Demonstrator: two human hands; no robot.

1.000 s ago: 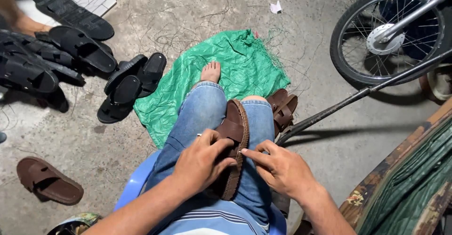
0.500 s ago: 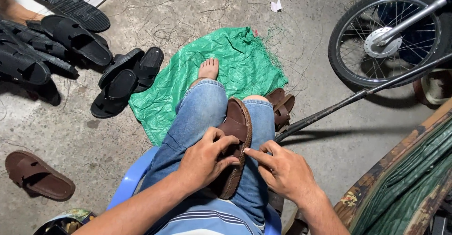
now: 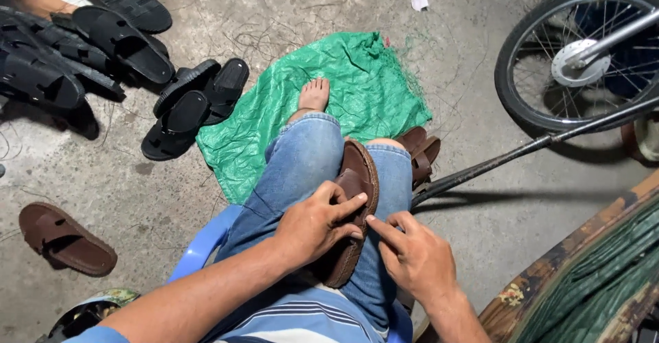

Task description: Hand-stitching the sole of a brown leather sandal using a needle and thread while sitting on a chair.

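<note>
On your lap, the brown leather sandal (image 3: 353, 212) lies along your right thigh, long axis running away from you toward the knee. Your left hand (image 3: 317, 227) clamps across it, fingers curled over strap and sole; your right hand (image 3: 415, 255) pinches its near edge. It looks light and bendy, best held at the sole's rim. Beyond your foot, green sheet (image 3: 357, 89).

A street-side cobbler's spot: sandals (image 3: 110, 34) strewn over concrete floor (image 3: 480, 206).
</note>
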